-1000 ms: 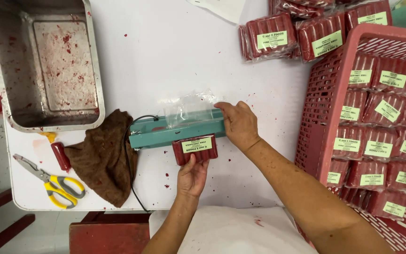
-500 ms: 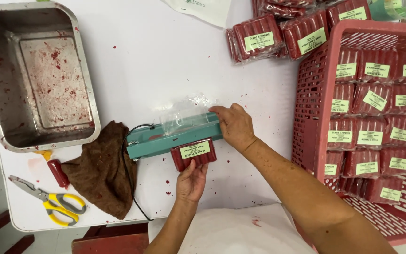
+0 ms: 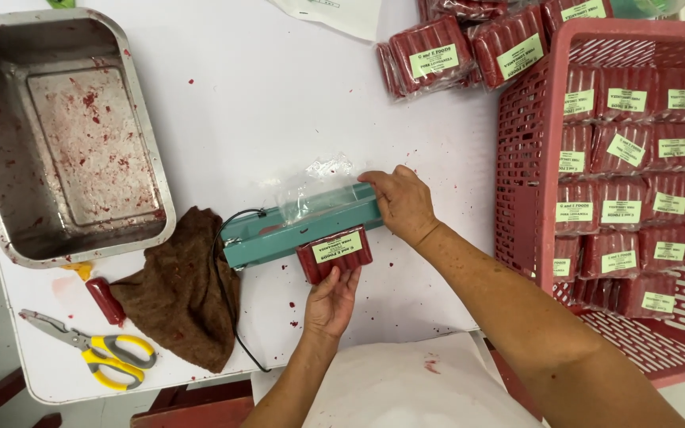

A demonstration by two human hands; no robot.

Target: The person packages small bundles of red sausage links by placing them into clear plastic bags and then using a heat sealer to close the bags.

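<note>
- The left hand [image 3: 331, 301] held the small clear plastic pack of red sausages with a pale green label [image 3: 334, 252] from below, its fingers curled up against the pack's near edge.
- The pack lay just at 12 o'clock from that hand, touching the long teal-green heat sealer bar [image 3: 303, 226] on the white worktop [image 3: 231, 111].
- The pack's long side ran the same way as the bar, from about 8 o'clock up to 2 o'clock.
- The pack's open clear end poked out past the bar toward 12 o'clock.
- The right hand [image 3: 403, 204] pressed flat on the bar's right end, at 2 o'clock from the pack; it was pushing down, not pinching anything.
- The left hand was the nearer one to the pack.
- A crumpled brown cloth [image 3: 180, 289] lay at 9 o'clock from the pack, and a red plastic crate [image 3: 529, 158] stood at 3 o'clock.
</note>
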